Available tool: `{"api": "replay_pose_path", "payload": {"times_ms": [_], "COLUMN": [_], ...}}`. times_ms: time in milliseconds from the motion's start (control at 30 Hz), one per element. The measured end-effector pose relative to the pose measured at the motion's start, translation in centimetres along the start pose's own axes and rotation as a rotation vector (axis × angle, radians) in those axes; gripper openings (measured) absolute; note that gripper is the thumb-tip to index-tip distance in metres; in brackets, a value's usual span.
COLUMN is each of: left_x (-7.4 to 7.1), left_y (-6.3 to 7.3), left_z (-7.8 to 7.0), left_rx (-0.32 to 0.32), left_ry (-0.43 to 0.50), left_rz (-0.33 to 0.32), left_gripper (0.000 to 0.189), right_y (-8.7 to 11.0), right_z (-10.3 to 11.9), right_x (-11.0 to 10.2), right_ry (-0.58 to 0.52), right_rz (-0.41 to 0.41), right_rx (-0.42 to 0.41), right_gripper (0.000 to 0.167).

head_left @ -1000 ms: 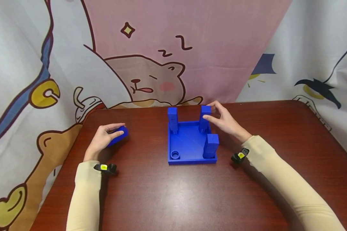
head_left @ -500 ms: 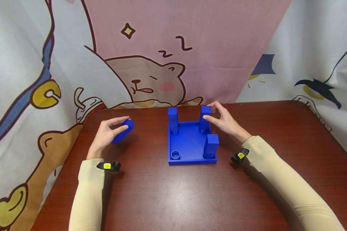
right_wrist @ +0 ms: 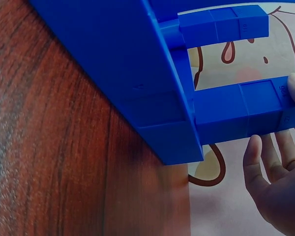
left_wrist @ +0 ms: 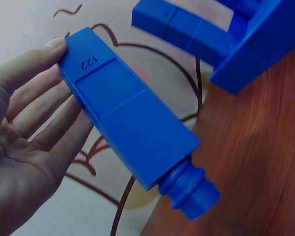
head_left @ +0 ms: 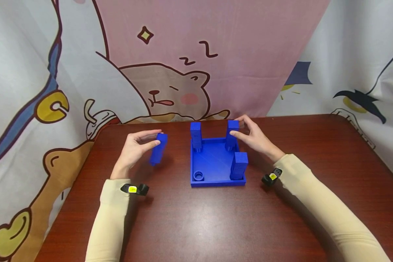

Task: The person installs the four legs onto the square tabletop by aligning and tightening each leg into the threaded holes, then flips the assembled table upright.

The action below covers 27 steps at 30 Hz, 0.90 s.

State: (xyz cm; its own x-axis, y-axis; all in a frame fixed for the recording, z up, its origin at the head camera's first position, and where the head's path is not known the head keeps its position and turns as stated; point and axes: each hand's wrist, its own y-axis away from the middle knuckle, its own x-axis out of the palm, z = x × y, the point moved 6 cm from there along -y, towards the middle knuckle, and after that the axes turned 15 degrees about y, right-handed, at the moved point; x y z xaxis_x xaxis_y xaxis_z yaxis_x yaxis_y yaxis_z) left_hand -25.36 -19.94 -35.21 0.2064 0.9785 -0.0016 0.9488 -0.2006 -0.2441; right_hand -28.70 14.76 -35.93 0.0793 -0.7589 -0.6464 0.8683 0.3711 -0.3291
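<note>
My left hand (head_left: 135, 151) pinches the upper end of a loose blue square leg (head_left: 158, 149), held above the table left of the tray. In the left wrist view this leg (left_wrist: 130, 105) bears the number 122 and ends in a ridged round plug (left_wrist: 189, 189). A square blue tray-like base (head_left: 217, 183) lies on the table, with legs upright at three corners. At its near left corner is a round socket (head_left: 198, 176) with no leg in it. My right hand (head_left: 257, 137) grips the far right leg (head_left: 232, 133) between thumb and fingers.
The other standing legs are the far left leg (head_left: 195, 134) and the near right leg (head_left: 239, 165). The brown wooden table (head_left: 196, 225) extends round the base. A cartoon-printed curtain (head_left: 249, 54) hangs behind the table's far edge.
My left hand has carried the leg to the right, towards the base, and turned it from slanted to nearly upright. The right hand and the base have stayed put.
</note>
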Motion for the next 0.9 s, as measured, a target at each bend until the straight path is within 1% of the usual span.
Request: {"api": "replay_pose_path", "payload": {"times_ms": [167, 200, 367, 600, 767, 900], "left_x": [0.8, 1.1, 2.8, 5.3, 7.3, 8.6], "left_y": [-0.8, -0.9, -1.3, -1.5, -1.4, -1.2], "left_z": [1.4, 1.4, 1.2, 1.0, 1.0, 0.9], "left_rx": [0.031, 0.039, 0.064, 0.064, 0.063, 0.071], "left_ry": [0.075, 0.082, 0.119, 0.177, 0.257, 0.288], "left_rz": [0.030, 0.038, 0.072, 0.110, 0.164, 0.211], "left_gripper": [0.036, 0.036, 0.034, 0.032, 0.033, 0.034], "right_y": [0.0, 0.0, 0.0, 0.0, 0.0, 0.0], "right_z": [0.1, 0.1, 0.0, 0.0, 0.0, 0.0], "right_x": [0.0, 0.0, 0.0, 0.0, 0.0, 0.0], "right_ry": [-0.008, -0.008, -0.009, -0.003, -0.003, -0.002], "right_rz": [-0.001, -0.001, 0.002, 0.003, -0.001, -0.004], "right_rx": [-0.002, -0.002, -0.007, 0.003, 0.002, -0.006], "right_gripper": [0.030, 0.030, 0.030, 0.031, 0.031, 0.031]}}
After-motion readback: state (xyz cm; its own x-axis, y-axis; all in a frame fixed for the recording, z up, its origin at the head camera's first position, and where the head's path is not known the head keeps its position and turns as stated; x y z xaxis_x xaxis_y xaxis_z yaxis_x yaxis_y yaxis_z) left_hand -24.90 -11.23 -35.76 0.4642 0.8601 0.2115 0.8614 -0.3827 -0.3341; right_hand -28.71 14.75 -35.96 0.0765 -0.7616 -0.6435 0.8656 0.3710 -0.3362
